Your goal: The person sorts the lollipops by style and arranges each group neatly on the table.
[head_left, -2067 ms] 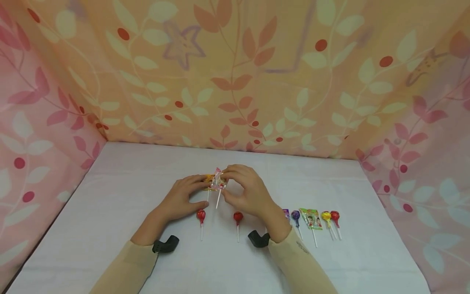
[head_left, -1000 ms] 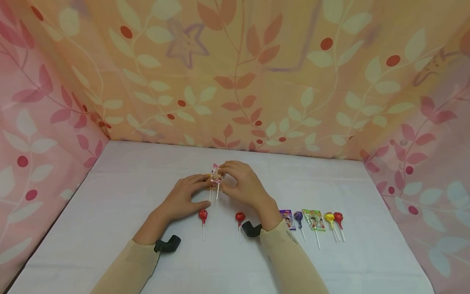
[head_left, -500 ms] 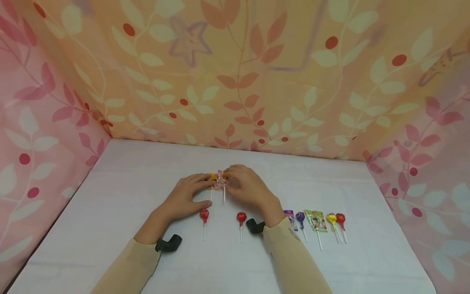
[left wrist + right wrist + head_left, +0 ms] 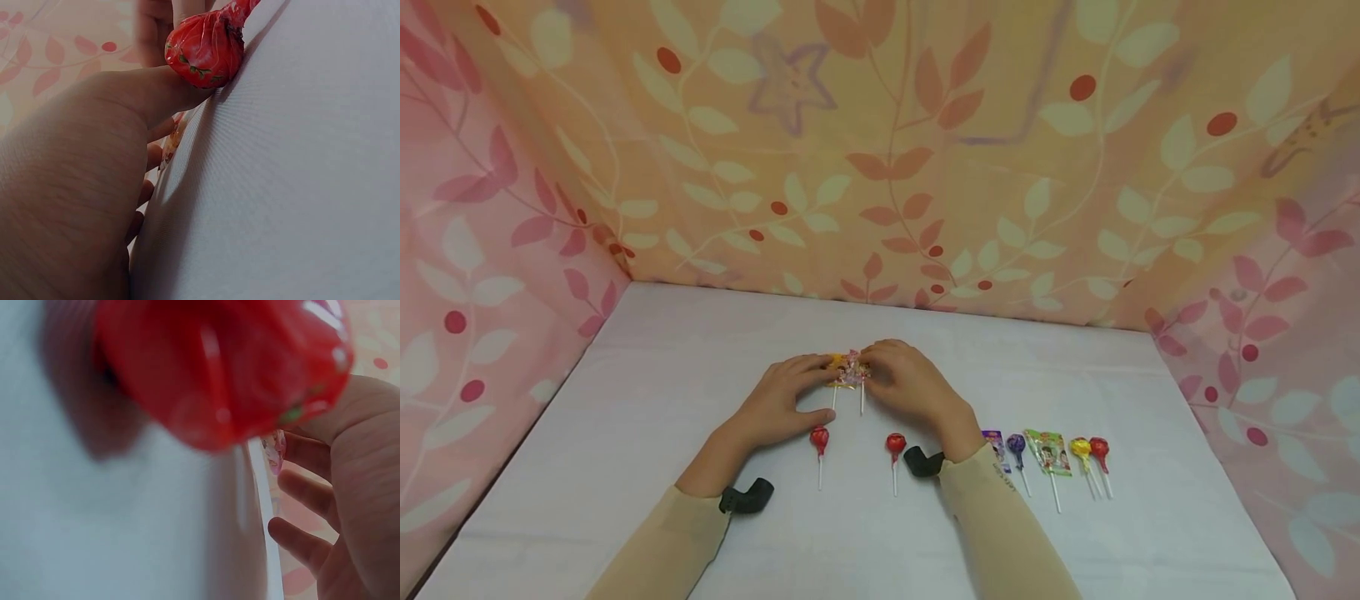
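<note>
In the head view my left hand [image 4: 778,398] lies low over the table. Its straight fingers touch the edge of a flat yellow-wrapped lollipop [image 4: 837,362], and the thumb reaches toward that lollipop's stick. My right hand [image 4: 917,392] pinches the wrapper of a clear-and-pink lollipop [image 4: 853,367] between thumb and index finger, overlapping the yellow one's right side. Its other fingers spread apart in the right wrist view. Two round red lollipops stand out nearer the person: the left one [image 4: 819,438] just below my left thumb, the right one [image 4: 895,444] below my right hand.
Right of my right wrist lies a row on the white table [image 4: 760,550]: a purple-packet lollipop [image 4: 996,448], a round purple one [image 4: 1017,445], a green flat one [image 4: 1049,452], a yellow one [image 4: 1080,447] and a red one [image 4: 1100,448]. Patterned cloth [image 4: 880,167] hangs behind.
My right hand has lowered the clear-and-pink lollipop and shifted it right, standing its stick nearly parallel to the yellow one's. My left hand stays put; the whole view drifts slightly.
</note>
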Motion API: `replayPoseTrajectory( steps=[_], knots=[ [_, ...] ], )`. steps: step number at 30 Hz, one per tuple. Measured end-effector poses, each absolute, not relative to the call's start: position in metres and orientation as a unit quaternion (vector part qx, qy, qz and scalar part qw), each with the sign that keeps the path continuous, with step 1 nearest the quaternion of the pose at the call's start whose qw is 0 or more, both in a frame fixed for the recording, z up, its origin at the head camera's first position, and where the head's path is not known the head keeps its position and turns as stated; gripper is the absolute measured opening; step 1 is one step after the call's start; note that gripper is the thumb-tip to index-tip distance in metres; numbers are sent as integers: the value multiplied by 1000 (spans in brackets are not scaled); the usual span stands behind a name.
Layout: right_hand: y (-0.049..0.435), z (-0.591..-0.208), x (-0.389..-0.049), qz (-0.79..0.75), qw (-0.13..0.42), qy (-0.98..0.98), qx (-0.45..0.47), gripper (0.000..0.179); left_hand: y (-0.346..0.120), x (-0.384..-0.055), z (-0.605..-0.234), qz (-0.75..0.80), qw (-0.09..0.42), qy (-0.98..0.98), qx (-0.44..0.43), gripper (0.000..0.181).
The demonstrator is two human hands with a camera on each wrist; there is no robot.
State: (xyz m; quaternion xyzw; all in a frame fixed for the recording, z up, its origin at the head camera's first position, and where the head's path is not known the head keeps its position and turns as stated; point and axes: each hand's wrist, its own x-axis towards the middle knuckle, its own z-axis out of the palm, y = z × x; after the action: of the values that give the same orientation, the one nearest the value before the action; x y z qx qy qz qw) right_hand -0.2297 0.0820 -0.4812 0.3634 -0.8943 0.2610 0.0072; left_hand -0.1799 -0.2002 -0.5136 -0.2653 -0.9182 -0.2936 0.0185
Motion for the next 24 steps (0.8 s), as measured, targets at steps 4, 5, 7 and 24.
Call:
replayPoseTrajectory(
  steps=[4,5,7,24],
  knots=[
    [82,-482,-229,267,1,-893,361,38,-200,-180,-514,-293,18,-919,-263,66],
    [81,-482,-229,268,-1,-893,361,38,-200,-180,-514,-293,19,-919,-264,66],
    [81,-482,-229,269,-4,-893,360,39,-201,-180,-515,-293,20,-918,-265,66],
    [81,-486,-230,262,-2,-892,367,36,-200,-179,-514,-297,21,-918,-263,65]
  ],
)
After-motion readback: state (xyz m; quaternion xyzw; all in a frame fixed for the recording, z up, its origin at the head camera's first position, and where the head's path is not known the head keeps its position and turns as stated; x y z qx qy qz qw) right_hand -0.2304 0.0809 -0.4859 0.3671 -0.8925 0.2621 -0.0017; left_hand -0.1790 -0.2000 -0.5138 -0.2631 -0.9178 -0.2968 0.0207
